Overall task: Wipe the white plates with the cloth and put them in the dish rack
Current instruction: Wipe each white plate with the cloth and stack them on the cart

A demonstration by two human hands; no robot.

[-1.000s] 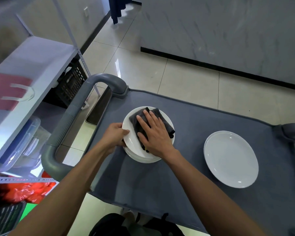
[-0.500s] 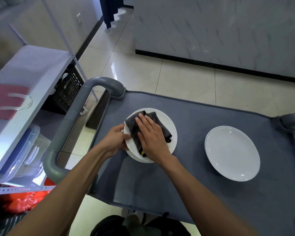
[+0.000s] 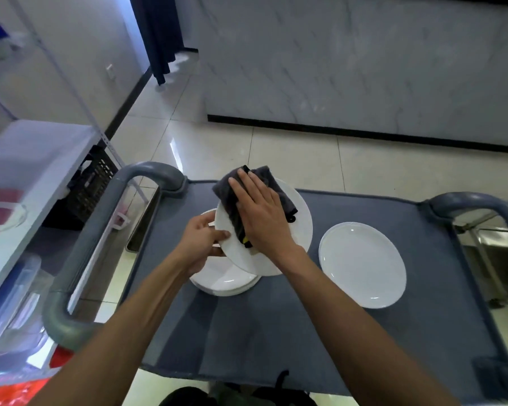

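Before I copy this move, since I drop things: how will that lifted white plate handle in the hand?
The lifted plate looks glossy, so probably slippery; the left hand grips only its rim. It keeps its shape under the right hand pressing the cloth, so likely stiff. It seems glazed ceramic, so probably breakable.

You stand at a grey cart point(image 3: 276, 332) with a rounded grey handle point(image 3: 79, 238) at each end. Left of the cart is a white shelf unit point(image 3: 27, 159) with a black slatted crate point(image 3: 91, 189) under it. Beyond the cart, a marble-patterned wall point(image 3: 364, 68) and a dark curtain point(image 3: 159, 33).
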